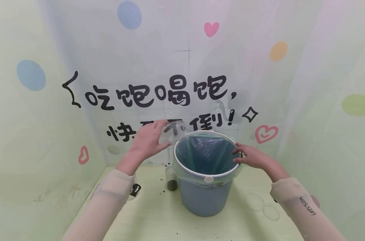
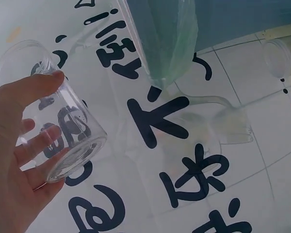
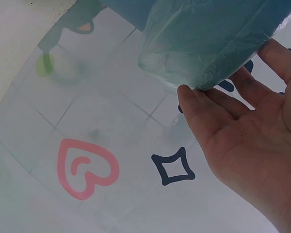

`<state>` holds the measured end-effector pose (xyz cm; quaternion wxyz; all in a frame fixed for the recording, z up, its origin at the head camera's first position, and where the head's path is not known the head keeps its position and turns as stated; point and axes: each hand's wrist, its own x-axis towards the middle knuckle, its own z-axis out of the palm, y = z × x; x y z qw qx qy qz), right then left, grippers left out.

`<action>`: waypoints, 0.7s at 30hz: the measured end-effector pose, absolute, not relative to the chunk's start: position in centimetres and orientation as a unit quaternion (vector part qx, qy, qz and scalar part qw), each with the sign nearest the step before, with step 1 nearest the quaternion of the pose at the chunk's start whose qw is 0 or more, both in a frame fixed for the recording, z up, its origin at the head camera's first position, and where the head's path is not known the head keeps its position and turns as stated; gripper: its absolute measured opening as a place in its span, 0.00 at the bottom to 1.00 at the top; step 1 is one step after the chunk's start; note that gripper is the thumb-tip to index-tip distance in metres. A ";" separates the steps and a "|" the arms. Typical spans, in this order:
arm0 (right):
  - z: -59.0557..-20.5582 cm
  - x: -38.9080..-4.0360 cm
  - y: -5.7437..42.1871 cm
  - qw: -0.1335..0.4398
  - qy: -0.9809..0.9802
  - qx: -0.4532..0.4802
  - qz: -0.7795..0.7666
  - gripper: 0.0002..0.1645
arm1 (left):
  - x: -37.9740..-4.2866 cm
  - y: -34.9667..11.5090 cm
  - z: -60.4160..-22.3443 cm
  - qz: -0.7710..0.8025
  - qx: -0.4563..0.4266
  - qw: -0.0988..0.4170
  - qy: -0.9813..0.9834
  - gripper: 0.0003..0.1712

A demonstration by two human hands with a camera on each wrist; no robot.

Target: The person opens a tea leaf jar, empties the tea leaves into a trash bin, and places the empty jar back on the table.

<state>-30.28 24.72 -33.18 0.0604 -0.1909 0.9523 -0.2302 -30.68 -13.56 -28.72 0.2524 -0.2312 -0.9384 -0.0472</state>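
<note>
Left hand [image 1: 147,139] up, gripping a clear cylindrical jar [image 1: 175,132] (glass or plastic, can't tell)!
It's tilted near the left side of a round, blue, bag-lined plastic bin [image 1: 204,197]; opposite, the right hand [image 1: 251,156] touches its edge, fingers loosely extended.

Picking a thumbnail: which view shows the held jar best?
Left wrist: the held jar appears largest, base visible. The head view shows it smaller, partly hidden by the left hand; the right wrist view lacks it.
</note>
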 end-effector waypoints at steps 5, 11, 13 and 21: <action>-33.1 -30.3 24.7 0.061 0.952 -0.189 -0.233 0.24 | -30.7 -14.7 -29.2 -0.092 -0.199 0.235 -0.947 0.44; -33.2 -30.4 24.7 0.062 0.953 -0.186 -0.231 0.25 | -30.8 -15.9 -29.8 -0.111 -0.171 0.227 -0.952 0.47; -33.2 -30.4 24.7 0.063 0.953 -0.184 -0.233 0.25 | -30.8 -16.2 -30.0 -0.117 -0.164 0.223 -0.954 0.48; -33.2 -30.4 24.6 0.062 0.953 -0.185 -0.232 0.25 | -30.9 -17.7 -31.6 -0.161 -0.141 0.213 -0.953 0.49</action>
